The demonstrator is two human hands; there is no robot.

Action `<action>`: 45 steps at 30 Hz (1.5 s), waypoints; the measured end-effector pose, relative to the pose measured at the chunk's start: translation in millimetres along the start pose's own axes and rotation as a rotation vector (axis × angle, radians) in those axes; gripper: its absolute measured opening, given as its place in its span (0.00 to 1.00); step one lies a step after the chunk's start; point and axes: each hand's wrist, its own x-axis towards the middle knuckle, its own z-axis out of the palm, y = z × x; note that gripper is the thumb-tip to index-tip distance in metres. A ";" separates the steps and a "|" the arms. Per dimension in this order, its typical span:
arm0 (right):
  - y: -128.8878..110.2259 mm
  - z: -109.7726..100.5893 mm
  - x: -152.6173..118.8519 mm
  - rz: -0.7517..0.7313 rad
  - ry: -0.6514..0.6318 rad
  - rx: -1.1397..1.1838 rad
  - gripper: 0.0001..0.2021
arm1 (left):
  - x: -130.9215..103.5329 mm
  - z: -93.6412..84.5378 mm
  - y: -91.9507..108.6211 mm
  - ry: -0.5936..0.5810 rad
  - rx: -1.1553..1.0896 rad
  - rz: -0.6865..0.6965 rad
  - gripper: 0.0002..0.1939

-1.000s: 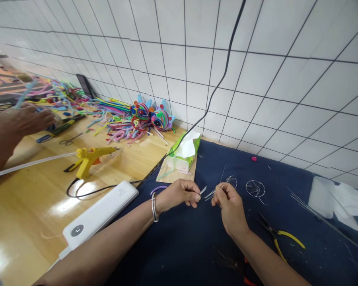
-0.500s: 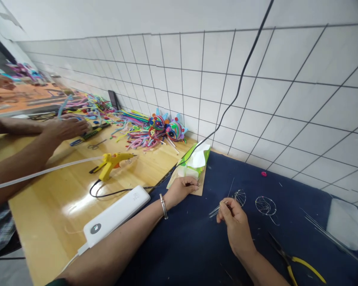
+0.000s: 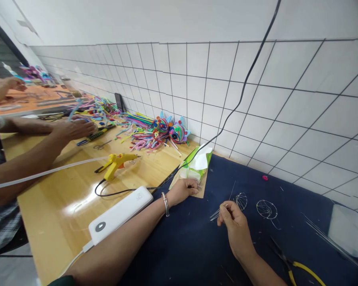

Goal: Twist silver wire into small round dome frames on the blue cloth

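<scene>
My left hand [image 3: 181, 191], a silver bangle at its wrist, is closed at the lower edge of a brown card [image 3: 201, 193] under a green tissue packet [image 3: 207, 158]. What its fingers pinch is too small to name. My right hand [image 3: 234, 222] is closed in a pinch over the dark blue cloth [image 3: 191, 242]; its fingertips hide whatever they hold. Thin wires [image 3: 215, 215] lie beside its fingers. Behind and right of it are two round wire frames, one upright-looking [image 3: 241, 201] and one lying flat [image 3: 266, 209].
Pliers with yellow handles [image 3: 286, 258] lie at lower right, near straight wires [image 3: 328, 237]. A white power bank [image 3: 121, 214], yellow glue gun [image 3: 116, 165] and colourful craft pieces [image 3: 146, 139] are on the wooden table. Another person's hands [image 3: 74, 128] work at left. A black cable hangs across.
The whole view has shifted slightly, so things appear a little lower and further right. Both my hands keep nearly the same pose and place.
</scene>
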 end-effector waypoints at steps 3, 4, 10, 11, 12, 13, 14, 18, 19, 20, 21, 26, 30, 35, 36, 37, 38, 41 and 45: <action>-1.5 -1.1 0.3 -0.004 -0.016 -0.017 0.10 | -2.5 2.6 3.9 -0.010 -0.018 0.007 0.09; -2.0 -1.7 0.6 -0.005 -0.024 -0.022 0.10 | -4.2 4.2 6.3 -0.023 -0.037 0.005 0.10; -1.3 -3.8 3.2 -0.007 -0.045 -0.039 0.09 | -17.5 17.3 25.5 -0.214 -0.350 -0.123 0.11; -0.7 -3.8 3.5 -0.008 -0.047 -0.040 0.09 | -19.2 19.1 28.1 -0.240 -0.396 -0.144 0.11; -0.2 -3.7 3.8 -0.009 -0.047 -0.041 0.09 | -20.5 20.5 30.4 -0.263 -0.434 -0.160 0.11; 0.3 -3.5 3.9 -0.009 -0.048 -0.041 0.09 | -21.6 21.5 32.4 -0.283 -0.465 -0.174 0.11; 0.8 -3.4 4.0 -0.009 -0.049 -0.042 0.09 | -22.6 22.2 34.2 -0.301 -0.490 -0.185 0.11; 2.4 -3.1 4.0 -0.010 -0.043 -0.043 0.09 | -25.5 22.8 39.4 -0.355 -0.531 -0.200 0.11; 2.7 -3.2 3.9 -0.009 -0.043 -0.046 0.09 | -26.0 22.9 40.0 -0.362 -0.533 -0.201 0.11; 2.9 -3.3 3.8 -0.008 -0.042 -0.047 0.09 | -26.4 22.9 40.3 -0.368 -0.533 -0.203 0.11; 3.2 -3.5 3.7 -0.007 -0.043 -0.048 0.09 | -26.7 23.0 40.2 -0.371 -0.532 -0.206 0.11; 4.4 -3.3 4.0 -0.009 -0.046 -0.035 0.09 | -26.1 24.0 37.0 -0.369 -0.498 -0.225 0.11; 5.4 -2.8 5.1 0.003 -0.074 -0.005 0.09 | -26.0 27.0 36.2 -0.387 -0.423 -0.224 0.11; 4.9 -3.5 5.7 0.030 -0.134 -0.006 0.10 | -28.0 32.5 38.2 -0.414 -0.329 -0.226 0.11; 4.7 -3.7 5.9 0.034 -0.142 -0.009 0.10 | -28.4 33.4 38.6 -0.419 -0.321 -0.223 0.10; 4.7 -3.9 6.2 0.037 -0.147 -0.013 0.10 | -28.8 34.2 38.7 -0.424 -0.316 -0.218 0.10; 4.8 -4.1 6.5 0.038 -0.151 -0.015 0.10 | -29.0 34.9 38.8 -0.428 -0.313 -0.212 0.10; 5.6 -4.6 7.5 0.042 -0.158 -0.015 0.10 | -29.3 36.3 38.3 -0.441 -0.308 -0.198 0.10; 6.4 -4.8 7.9 0.044 -0.155 -0.009 0.10 | -29.0 37.2 36.9 -0.448 -0.301 -0.188 0.10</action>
